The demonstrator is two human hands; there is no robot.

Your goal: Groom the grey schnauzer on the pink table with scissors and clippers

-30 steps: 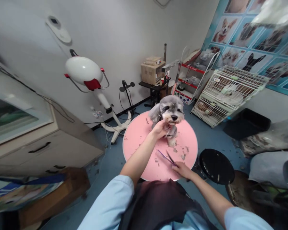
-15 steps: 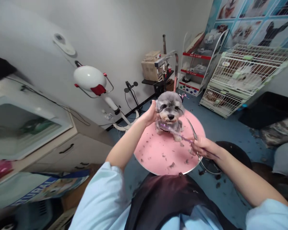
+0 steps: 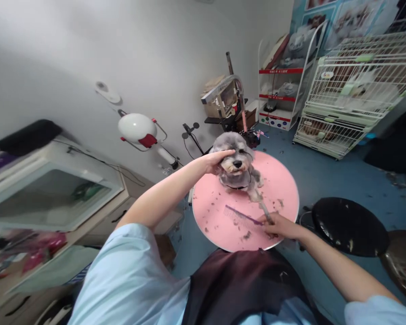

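A small grey dog (image 3: pixel 238 180) with a pale muzzle sits on the round pink table (image 3: pixel 209 225). My left hand (image 3: pixel 217 161) holds the side of its head, one digit stretched across the brow by an eye; the other fingers are partly hidden against the cheek. In front of the dog, low over the tabletop, my right hand (image 3: pixel 275 225) is closed around grooming scissors (image 3: pixel 266 212), their blades pointing toward the dog's front paw. The same hand has the end of a purple-backed comb (image 3: pixel 242 216), whose teeth point down close to the table surface.
Clipped tufts of hair lie over the tabletop and floor. A grooming arm (image 3: pixel 242 104) rises behind the dog. Black stools (image 3: pixel 350 225) stand at the right, wire cages (image 3: pixel 345 97) with animals behind them. A white dryer (image 3: pixel 135 126) and a glass-fronted cabinet (image 3: pixel 77 194) are at the left.
My left hand has shifted from beside the dog's head onto its face, and the head has tilted. My right hand has lowered the comb and scissors toward the table. The view has turned slightly.
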